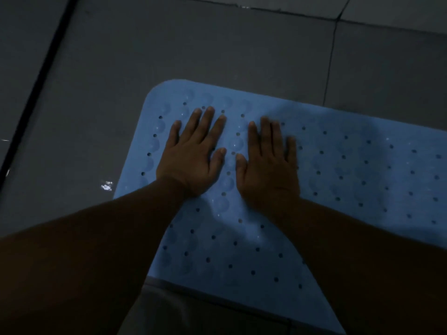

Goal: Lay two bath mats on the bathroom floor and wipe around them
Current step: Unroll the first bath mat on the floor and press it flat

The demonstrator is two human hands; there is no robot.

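The blue mat (326, 165), laid on the grey floor (169, 56), is being pressed flat by the left hand (193, 153) and right hand (268, 165), both spread open and gripping nothing, so a second mat, unseen, is judged to be needed next, while the mat's right end is cut off.

The blue bath mat (338, 170) looks like soft rubbery plastic, matt overall, its surface moulded with shallow rounded bumps and pierced by rows of small round holes; a few bumps toward 10 o'clock catch faint glints. The floor (169, 56) around it is dark grey tile, smooth with a dull sheen, cut by thin grout lines toward 1 o'clock, and a small bright wet-looking glare sits at 9 o'clock just beside the mat's edge.
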